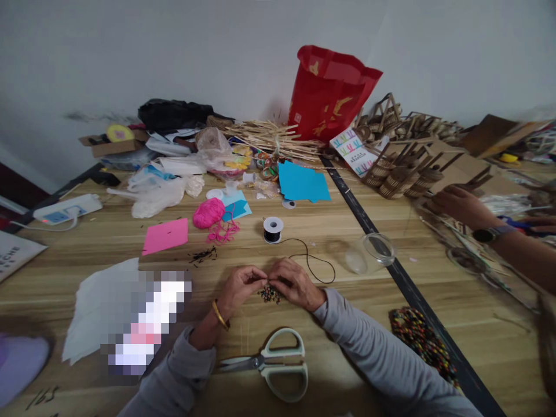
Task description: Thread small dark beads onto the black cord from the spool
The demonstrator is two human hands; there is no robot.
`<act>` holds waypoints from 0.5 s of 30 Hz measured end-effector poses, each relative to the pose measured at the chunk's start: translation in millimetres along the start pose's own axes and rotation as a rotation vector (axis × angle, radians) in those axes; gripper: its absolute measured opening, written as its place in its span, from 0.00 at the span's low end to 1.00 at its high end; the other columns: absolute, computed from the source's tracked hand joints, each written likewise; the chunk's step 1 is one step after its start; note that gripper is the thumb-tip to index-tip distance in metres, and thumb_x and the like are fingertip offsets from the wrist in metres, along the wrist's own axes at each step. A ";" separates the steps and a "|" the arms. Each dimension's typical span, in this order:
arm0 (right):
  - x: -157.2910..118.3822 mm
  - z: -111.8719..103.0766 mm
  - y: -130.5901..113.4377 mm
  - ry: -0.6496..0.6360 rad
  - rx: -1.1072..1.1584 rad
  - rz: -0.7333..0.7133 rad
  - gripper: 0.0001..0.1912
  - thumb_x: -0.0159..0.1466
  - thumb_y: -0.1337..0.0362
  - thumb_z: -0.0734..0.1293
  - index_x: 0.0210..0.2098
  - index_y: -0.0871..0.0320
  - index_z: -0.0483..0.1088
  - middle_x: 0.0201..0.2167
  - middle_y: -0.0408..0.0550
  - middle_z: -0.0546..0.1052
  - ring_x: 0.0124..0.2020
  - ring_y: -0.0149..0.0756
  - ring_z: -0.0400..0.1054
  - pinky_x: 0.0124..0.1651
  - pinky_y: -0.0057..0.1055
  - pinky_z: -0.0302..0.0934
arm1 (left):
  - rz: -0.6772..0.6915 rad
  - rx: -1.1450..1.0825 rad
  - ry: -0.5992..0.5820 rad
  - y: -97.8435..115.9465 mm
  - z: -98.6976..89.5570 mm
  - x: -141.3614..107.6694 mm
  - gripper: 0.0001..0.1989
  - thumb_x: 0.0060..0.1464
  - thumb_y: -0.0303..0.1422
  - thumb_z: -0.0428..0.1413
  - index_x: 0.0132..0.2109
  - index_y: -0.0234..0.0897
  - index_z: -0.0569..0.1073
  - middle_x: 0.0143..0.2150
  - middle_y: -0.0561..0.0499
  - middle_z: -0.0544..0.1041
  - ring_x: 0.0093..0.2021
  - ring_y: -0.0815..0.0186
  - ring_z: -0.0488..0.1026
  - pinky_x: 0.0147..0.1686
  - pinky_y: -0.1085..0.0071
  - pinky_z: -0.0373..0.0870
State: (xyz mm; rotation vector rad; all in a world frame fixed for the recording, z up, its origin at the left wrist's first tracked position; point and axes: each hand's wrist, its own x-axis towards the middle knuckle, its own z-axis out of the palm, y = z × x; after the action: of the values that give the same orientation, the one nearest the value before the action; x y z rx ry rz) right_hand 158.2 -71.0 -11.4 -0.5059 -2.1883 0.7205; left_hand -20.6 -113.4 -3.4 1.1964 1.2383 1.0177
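My left hand (243,285) and my right hand (293,282) meet fingertip to fingertip, both pinched, just above a small pile of multicoloured beads (270,295). A thin black cord (324,282) loops from a white spool (273,226) wound with black and runs in behind my right hand's fingers. What lies between my left fingertips is too small to make out. Close in front of my forearms, white-handled scissors (260,362) lie with the blades pointing left. A heap of strung beads (419,341) rests to the right of my right sleeve.
A clear jar (371,253) lies on its side at right. Pink yarn (209,213), pink paper (165,236) and blue sheets (304,181) lie beyond my hands. Another person's hand (463,205) is by small woven baskets (397,176). A red bag (332,95) stands at the back.
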 end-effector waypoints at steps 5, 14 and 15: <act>0.5 -0.4 0.0 -0.010 -0.009 -0.011 0.06 0.64 0.64 0.60 0.35 0.59 0.67 0.32 0.51 0.72 0.38 0.37 0.64 0.41 0.35 0.61 | -0.004 -0.001 0.013 0.9 0.2 -0.2 0.07 0.39 0.30 0.62 0.28 0.31 0.74 0.24 0.52 0.75 0.26 0.69 0.70 0.29 0.74 0.65; 1.5 -0.7 -1.5 -0.047 -0.014 0.001 0.07 0.65 0.63 0.60 0.33 0.59 0.65 0.30 0.50 0.72 0.36 0.36 0.65 0.41 0.33 0.60 | 0.002 -0.008 0.016 2.8 0.2 -0.4 0.07 0.38 0.30 0.62 0.27 0.31 0.74 0.24 0.52 0.75 0.26 0.69 0.70 0.29 0.74 0.67; 1.5 -0.8 -1.6 -0.047 -0.020 0.003 0.07 0.65 0.63 0.59 0.32 0.59 0.65 0.30 0.49 0.71 0.35 0.36 0.65 0.41 0.33 0.59 | 0.002 -0.007 0.018 3.1 0.1 -0.4 0.07 0.39 0.30 0.62 0.27 0.31 0.74 0.24 0.52 0.75 0.26 0.69 0.70 0.29 0.74 0.67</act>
State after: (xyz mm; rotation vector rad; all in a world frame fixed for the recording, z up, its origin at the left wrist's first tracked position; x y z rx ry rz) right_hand 157.7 -71.1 -9.1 -0.5071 -2.2412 0.7191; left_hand -20.3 -113.4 -0.3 1.1858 1.2472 1.0353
